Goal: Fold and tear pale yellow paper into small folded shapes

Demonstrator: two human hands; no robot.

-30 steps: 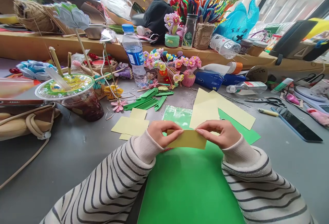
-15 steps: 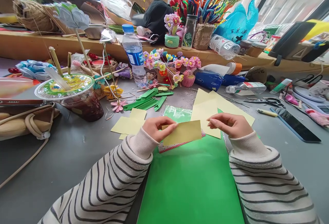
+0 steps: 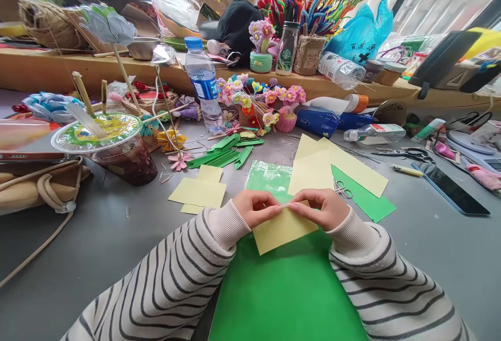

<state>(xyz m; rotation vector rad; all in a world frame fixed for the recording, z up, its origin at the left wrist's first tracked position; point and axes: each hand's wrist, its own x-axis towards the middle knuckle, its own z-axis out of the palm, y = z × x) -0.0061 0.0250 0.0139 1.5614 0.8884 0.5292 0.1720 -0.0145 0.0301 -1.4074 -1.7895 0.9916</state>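
Note:
A small rectangle of pale yellow paper (image 3: 285, 231) hangs tilted from my two hands, over a green sheet (image 3: 289, 289) in a clear sleeve. My left hand (image 3: 258, 209) pinches its upper edge from the left. My right hand (image 3: 321, 208) pinches the same edge close by, the fingertips of both hands nearly meeting. Something small and whitish shows between the fingertips; I cannot make out what. Left of my left hand lie several cut yellow paper pieces (image 3: 199, 193). Beyond my right hand are larger yellow sheets (image 3: 313, 166), a green paper piece (image 3: 366, 195) and small scissors (image 3: 343, 189).
Folded green paper strips (image 3: 223, 154) lie ahead. A lidded drink cup (image 3: 127, 161) and a water bottle (image 3: 203, 87) stand to the left. Black scissors (image 3: 410, 154) and a phone (image 3: 450, 189) lie at right. Yarn flowers (image 3: 270, 98) stand at the back.
My right hand has moved left and now grips the yellow paper beside my left hand. The paper has swung lower and nearer. The small scissors have come into sight.

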